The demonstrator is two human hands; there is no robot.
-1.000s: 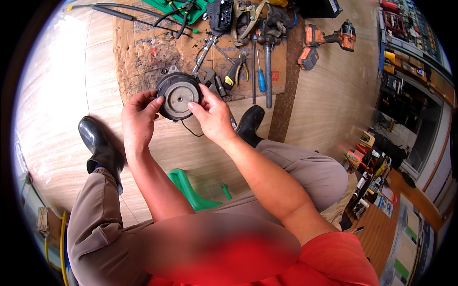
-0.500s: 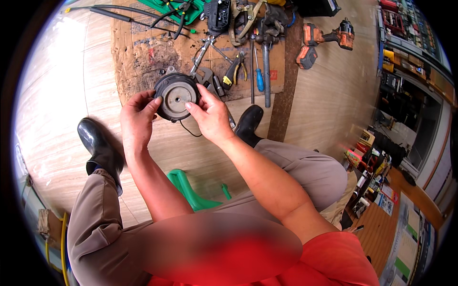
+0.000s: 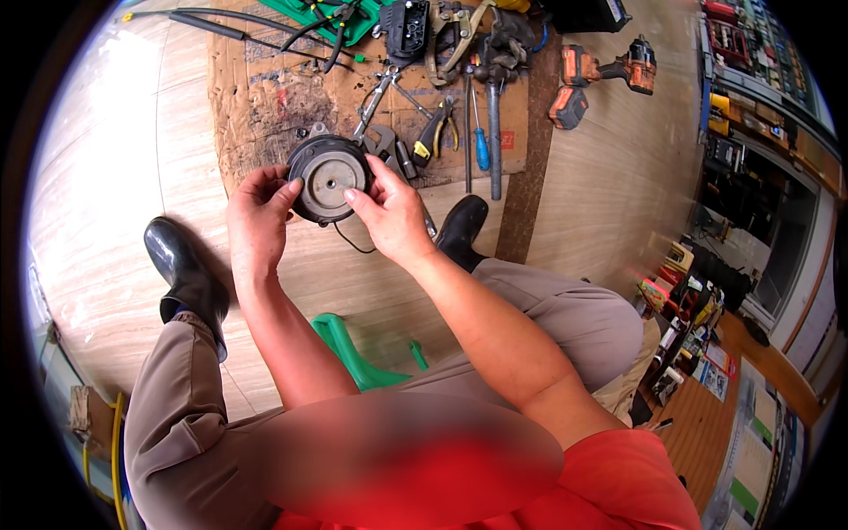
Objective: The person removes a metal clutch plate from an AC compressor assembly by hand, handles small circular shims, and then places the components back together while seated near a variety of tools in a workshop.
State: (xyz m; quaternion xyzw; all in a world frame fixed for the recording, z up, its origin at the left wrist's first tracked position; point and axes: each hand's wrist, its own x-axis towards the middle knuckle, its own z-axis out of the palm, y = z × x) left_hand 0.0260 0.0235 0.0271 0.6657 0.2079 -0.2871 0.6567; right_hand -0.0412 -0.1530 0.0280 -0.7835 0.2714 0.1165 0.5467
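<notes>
Both of my hands hold a round black part with a grey metal disc face and a small centre hole [image 3: 328,190], a thin black wire hanging from it. My left hand [image 3: 261,216] grips its left edge, thumb on the rim. My right hand [image 3: 389,212] grips the right edge, thumb pressed on the face. Just beyond it on a stained cardboard sheet [image 3: 256,106] lie an adjustable wrench [image 3: 382,141], spanners [image 3: 375,97], yellow-and-black pliers [image 3: 431,132], a blue screwdriver [image 3: 482,150] and a hammer [image 3: 495,141].
Cables [image 3: 221,25], a green tray [image 3: 360,19], a puller [image 3: 449,53] and an orange cordless impact wrench [image 3: 632,66] lie farther back. My black boots [image 3: 177,261] flank the hands. A green stool [image 3: 353,353] is under me. A cluttered bench [image 3: 693,424] stands right.
My hands and the round part have shifted very slightly left from a second ago, along with the surrounding scene. Both hands keep their grip; nothing else has visibly changed.
</notes>
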